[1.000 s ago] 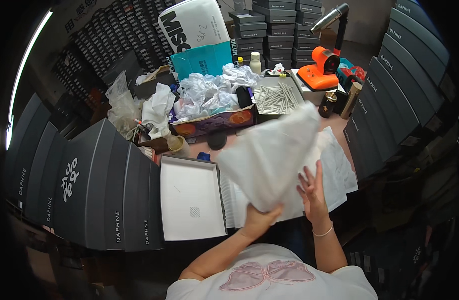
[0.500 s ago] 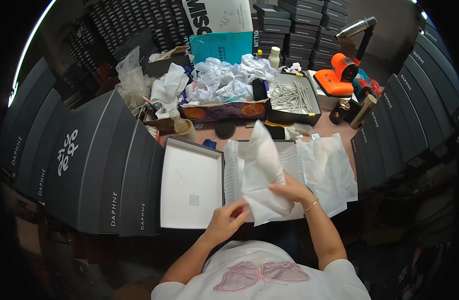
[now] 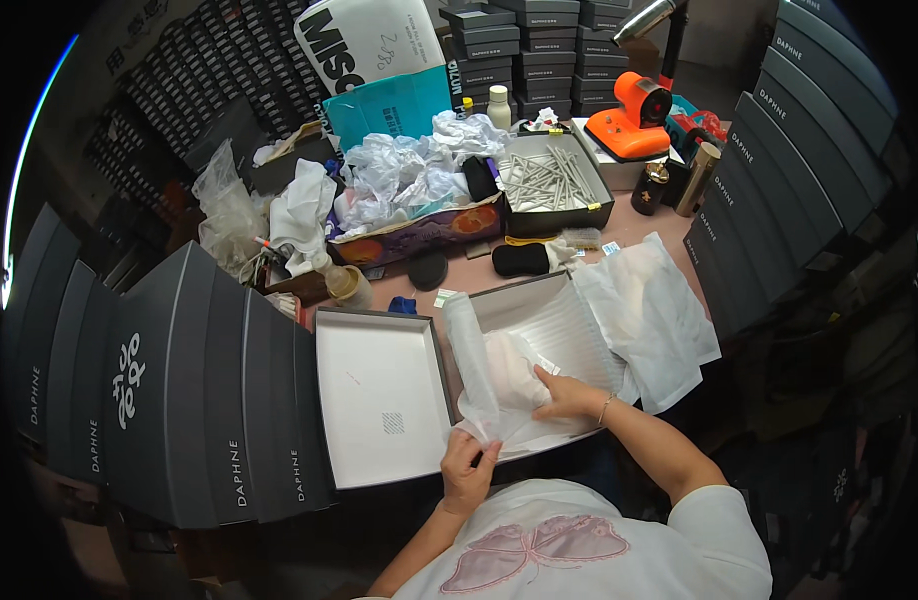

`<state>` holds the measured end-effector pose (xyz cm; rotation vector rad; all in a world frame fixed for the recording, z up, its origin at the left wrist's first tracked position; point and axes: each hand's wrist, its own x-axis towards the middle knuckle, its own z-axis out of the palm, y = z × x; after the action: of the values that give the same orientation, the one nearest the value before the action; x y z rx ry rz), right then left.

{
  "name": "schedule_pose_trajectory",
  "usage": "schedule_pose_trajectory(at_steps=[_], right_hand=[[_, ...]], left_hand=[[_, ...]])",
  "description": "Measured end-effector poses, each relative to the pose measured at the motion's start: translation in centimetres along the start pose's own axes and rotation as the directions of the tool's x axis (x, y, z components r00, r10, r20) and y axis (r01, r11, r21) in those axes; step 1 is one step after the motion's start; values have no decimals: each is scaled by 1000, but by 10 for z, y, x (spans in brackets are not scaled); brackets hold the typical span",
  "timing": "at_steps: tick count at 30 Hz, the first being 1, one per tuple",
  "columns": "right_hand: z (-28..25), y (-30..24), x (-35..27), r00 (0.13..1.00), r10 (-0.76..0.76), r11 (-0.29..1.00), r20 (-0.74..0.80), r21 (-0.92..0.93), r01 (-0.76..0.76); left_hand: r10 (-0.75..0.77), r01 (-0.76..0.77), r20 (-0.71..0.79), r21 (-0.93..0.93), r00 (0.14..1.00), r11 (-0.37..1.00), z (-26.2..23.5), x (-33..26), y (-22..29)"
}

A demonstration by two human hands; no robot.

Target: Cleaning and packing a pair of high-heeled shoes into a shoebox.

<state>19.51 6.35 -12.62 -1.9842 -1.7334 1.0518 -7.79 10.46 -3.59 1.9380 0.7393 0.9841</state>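
Noted open lid [image 3: 379,395], white inside up, just left of the grey box [image 3: 524,300]. Saw left hand [image 3: 466,472] at the box's near edge, fingers pinching white paper [image 3: 468,355]. Found pale bundle [image 3: 509,362] inside the box, amid that paper; could not tell whether fully covered. Saw right hand [image 3: 571,397] against the bundle's right end, fingers bent; could not tell how firmly gripping. Found paper package [image 3: 669,325] at the box's right side. Judged partway along: bundle in, paper not yet settled, package outside, lid not yet on

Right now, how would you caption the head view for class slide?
Left hand pinches white wrapping while right hand touches a pale bundle in an open box.
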Motion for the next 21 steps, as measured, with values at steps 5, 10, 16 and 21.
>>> schedule_pose_trajectory(at_steps=[5,10,16,21], right_hand=[[6,-6,0,1000,10,1000,29,-21,-9],[-23,-34,-13,1000,18,1000,19,24,-19],[23,-21,39,999,-47,998,8,36,47],[24,-21,15,995,-71,997,-69,-20,70]], left_hand=[[197,-268,301,219,933,938,18,-8,-3],[185,-219,382,47,905,975,13,8,2],[271,-382,553,95,788,919,22,40,-42],[-148,91,334,179,931,980,36,90,-24]])
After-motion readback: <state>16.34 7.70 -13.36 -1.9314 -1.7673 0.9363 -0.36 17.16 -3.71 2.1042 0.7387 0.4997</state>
